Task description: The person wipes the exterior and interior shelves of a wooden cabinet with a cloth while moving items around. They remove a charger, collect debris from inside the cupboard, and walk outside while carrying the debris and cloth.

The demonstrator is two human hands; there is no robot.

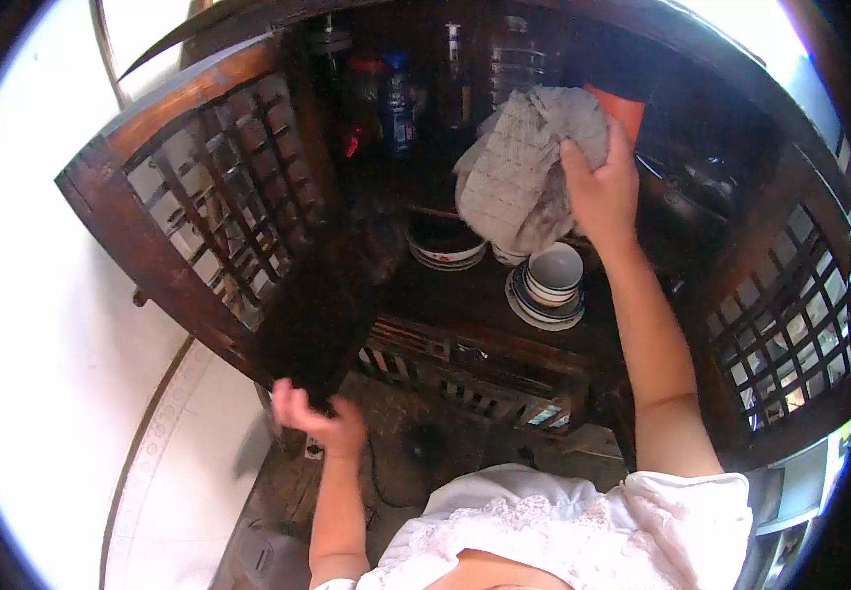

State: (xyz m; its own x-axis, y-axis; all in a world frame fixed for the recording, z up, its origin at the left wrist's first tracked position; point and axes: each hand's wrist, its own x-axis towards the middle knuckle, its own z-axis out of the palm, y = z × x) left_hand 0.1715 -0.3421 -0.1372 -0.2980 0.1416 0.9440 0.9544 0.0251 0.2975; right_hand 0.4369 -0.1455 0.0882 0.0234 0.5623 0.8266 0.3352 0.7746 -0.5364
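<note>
A crumpled grey-beige cloth hangs from my right hand, whose thumb and fingers grip its right side inside the open dark wooden cabinet. Below the cloth, white bowls are stacked on plates on the cabinet shelf. To their left is a dark basin with a pale rim, partly under the cloth's left side. My left hand is low on the left, near the bottom edge of the left door, with its fingers apart and nothing in them.
Lattice doors stand open at the left and right. Behind the cloth are a blue-capped bottle, a clear plastic bottle and an orange object. A pale bin stands at the lower left.
</note>
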